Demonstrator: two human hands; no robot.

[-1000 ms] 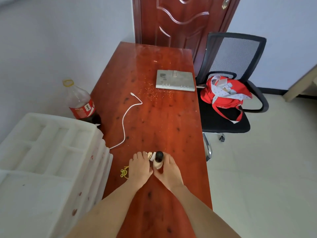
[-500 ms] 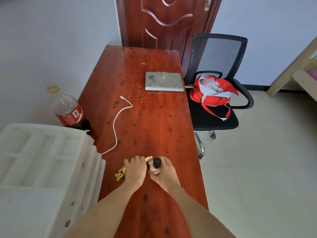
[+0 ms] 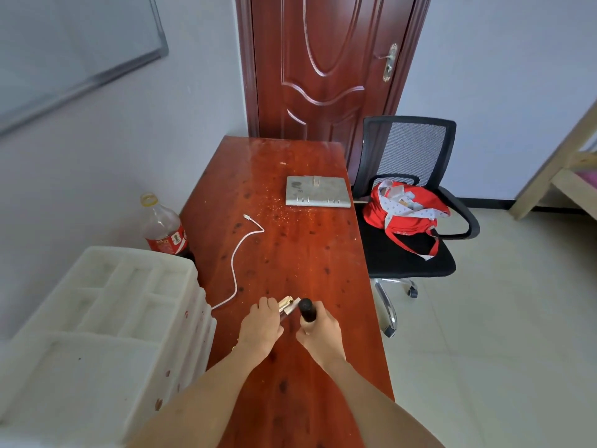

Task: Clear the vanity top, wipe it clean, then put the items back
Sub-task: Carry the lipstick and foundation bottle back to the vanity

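Your reddish wooden desk (image 3: pixel 310 260), seen lengthwise toward the door.

Far along it you have a flat grey box (image 3: pixel 318 195) lying near the right edge, with pale crumbs (image 3: pixel 284 210) scattered just in front of it. A white cable (image 3: pixel 237 263) snakes from mid-desk back to the left edge. Dark knots speckle the glossy wood. Near you, your hands grip a gold-capped item (image 3: pixel 287 304) and a black-capped bottle (image 3: pixel 307 310); you cannot tell whether either touches the top.

A dark red panelled door (image 3: pixel 326 66) stands shut behind the desk's far edge. Pale walls (image 3: pixel 497 76), light tiled floor (image 3: pixel 500 350), and a black mesh chair (image 3: pixel 410 202) beside the desk's right edge.
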